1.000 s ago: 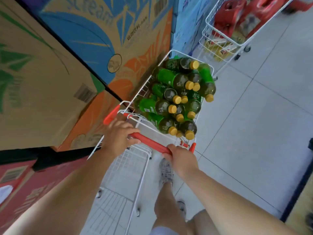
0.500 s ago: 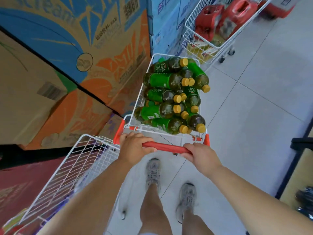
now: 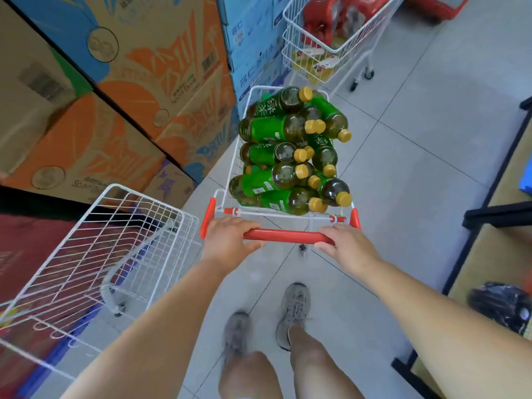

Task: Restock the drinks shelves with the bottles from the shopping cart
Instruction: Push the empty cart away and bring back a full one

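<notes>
A small white wire shopping cart (image 3: pixel 253 93) stands on the tiled floor straight ahead of me. It is piled with several green tea bottles (image 3: pixel 276 128) with yellow caps, lying on their sides. My left hand (image 3: pixel 230 240) grips the left end of the cart's red handle bar (image 3: pixel 288 236). My right hand (image 3: pixel 348 246) grips the right end of the same bar. Both arms reach forward, and my legs and grey shoes show below.
Stacked cardboard drink boxes (image 3: pixel 138 90) line the left side. An empty white wire cart (image 3: pixel 95 254) sits close at my left. Another white cart (image 3: pixel 331 38) with red packs stands ahead. A low black-framed shelf (image 3: pixel 489 226) runs along the right. Tiled floor lies between.
The cart with the bottles has turned and rolled forward away from the box wall into the aisle. The empty wire cart has come into view at left. Both hands stay on the handle.
</notes>
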